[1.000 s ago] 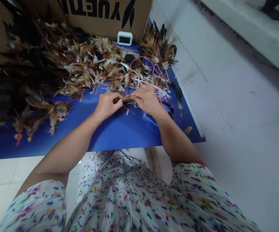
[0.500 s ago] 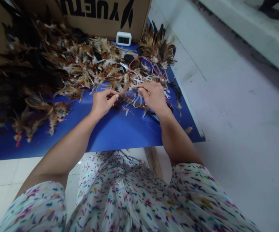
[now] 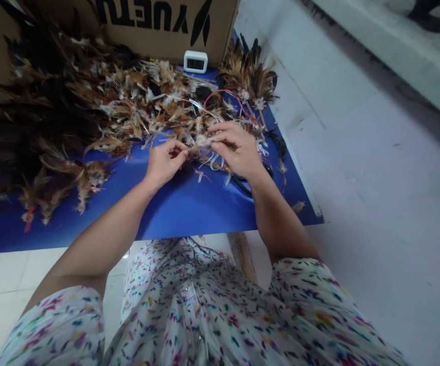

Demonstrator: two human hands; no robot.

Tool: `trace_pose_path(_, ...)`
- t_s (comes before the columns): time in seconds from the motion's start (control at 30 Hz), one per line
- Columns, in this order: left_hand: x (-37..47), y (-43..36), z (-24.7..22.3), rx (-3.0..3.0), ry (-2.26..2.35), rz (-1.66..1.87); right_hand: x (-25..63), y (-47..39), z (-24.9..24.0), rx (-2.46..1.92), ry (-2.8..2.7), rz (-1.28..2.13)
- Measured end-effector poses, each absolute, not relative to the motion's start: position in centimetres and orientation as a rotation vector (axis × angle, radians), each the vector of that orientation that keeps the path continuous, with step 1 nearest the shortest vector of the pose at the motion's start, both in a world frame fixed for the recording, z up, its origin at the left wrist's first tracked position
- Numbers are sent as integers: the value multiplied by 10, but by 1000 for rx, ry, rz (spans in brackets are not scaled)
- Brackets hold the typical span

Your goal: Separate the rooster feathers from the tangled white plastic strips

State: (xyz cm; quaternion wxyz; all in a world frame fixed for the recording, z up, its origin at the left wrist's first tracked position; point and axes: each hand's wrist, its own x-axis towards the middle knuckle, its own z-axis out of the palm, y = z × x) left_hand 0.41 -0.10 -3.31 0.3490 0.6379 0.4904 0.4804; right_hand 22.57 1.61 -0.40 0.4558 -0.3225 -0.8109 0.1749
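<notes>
Over the blue tabletop, my left hand pinches one end of a small brown feather piece. My right hand has its thumb and fingers closed on the pale, fluffy other end. The piece spans the gap between both hands. Beneath and behind my right hand are white ribbon loops and a red string. A large pile of brown feather bunches lies behind and to the left of my hands.
A white digital clock stands before a cardboard box. Upright brown and black feathers are at the back right. A black cable lies beside my right wrist. The wall borders the table's right side.
My right hand has shifted slightly left, its fingers more spread, and the pale fluffy end of the feather piece now shows at its fingertips. My left hand has barely moved.
</notes>
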Motion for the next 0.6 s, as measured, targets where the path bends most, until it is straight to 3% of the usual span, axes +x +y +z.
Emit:
trace_pose_path(0.4, 5, -7, -28, 1854, 1370, 1210, 213, 9, -14, -756, -2228, 609)
trace_pose_path(0.6, 0, -3, -27, 1824, 1467, 1234, 225, 15, -7, -882, -2168, 494)
